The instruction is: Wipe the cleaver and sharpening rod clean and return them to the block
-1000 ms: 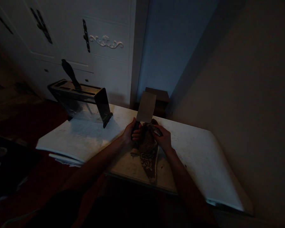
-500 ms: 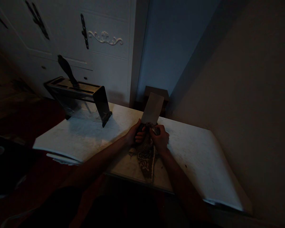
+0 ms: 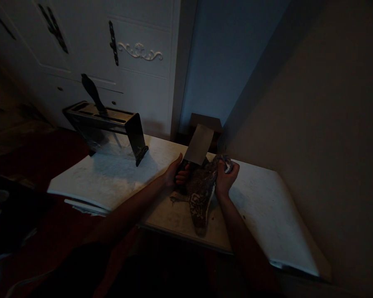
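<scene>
1. Holding a big knife (image 3: pixel 199 145) over the white table (image 3: pixel 257 198), the left hand (image 3: pixel 175 174) is curled tight.
2. The right hand (image 3: pixel 225 179) bunches up a brown cloth (image 3: pixel 201 188) (it looks swirly) over the table.

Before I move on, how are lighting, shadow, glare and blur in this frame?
Head view, throughout: very dim, the area below the white tabletop nearly black; a soft shadow on the white cabinet beside the knife block; no strong glare on the cleaver blade; the patterned cloth in the right hand looks murky, fine detail lost.
</scene>
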{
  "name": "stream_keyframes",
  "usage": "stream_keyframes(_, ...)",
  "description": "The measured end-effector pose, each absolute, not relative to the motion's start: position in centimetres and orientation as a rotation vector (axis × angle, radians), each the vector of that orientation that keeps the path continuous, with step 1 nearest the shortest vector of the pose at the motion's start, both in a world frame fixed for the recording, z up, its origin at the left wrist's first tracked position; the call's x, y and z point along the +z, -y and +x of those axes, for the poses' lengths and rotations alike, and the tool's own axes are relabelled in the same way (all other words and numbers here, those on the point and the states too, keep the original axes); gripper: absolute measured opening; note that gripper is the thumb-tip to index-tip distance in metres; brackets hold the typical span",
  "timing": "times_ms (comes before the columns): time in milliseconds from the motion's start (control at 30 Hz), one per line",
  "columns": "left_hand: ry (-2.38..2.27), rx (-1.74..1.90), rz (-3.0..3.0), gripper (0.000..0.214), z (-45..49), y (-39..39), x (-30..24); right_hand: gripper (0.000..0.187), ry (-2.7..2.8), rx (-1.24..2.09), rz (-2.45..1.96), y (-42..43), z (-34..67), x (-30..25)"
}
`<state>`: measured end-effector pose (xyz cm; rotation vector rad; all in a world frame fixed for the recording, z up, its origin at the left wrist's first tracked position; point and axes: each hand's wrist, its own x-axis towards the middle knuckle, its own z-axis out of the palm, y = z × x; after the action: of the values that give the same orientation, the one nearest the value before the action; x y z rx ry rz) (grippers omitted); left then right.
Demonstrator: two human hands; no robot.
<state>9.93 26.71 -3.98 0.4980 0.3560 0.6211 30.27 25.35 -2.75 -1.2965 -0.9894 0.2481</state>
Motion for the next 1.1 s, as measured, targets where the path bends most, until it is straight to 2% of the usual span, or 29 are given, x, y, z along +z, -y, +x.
stream_keyframes(133, -0.455, 0.557, 0.581, 0.071, 10.3, -26.5, -4.1, 0.031, 1.111, 0.215, -1.228, -24.9, 29.8, -2.9)
stream_keyframes(300, -0.611, 0.574, 0.666, 0.074, 11.1, -25.7, -4.0, 0.022, 1.605, 0.144, -1.076, -24.1, 29.0, -3.4)
stream_keyframes(467, -0.729, 0.603, 0.713, 0.077, 11.7, -25.2, -4.0, 0.034, 1.931, 0.108, -0.986, -23.9, 28.7, -4.2)
stream_keyframes(733, -0.864, 0.635, 0.813, 0.075, 12.1, -24.8, -4.0, 0.039, 2.007, 0.168, -1.083, -24.0, 28.8, -4.0)
stream_keyframes(1100, -0.832, 0.648, 0.762, 0.074, 11.8, -25.2, -3.7, 0.022, 1.887, 0.189, -1.345, -24.1, 28.8, -3.5)
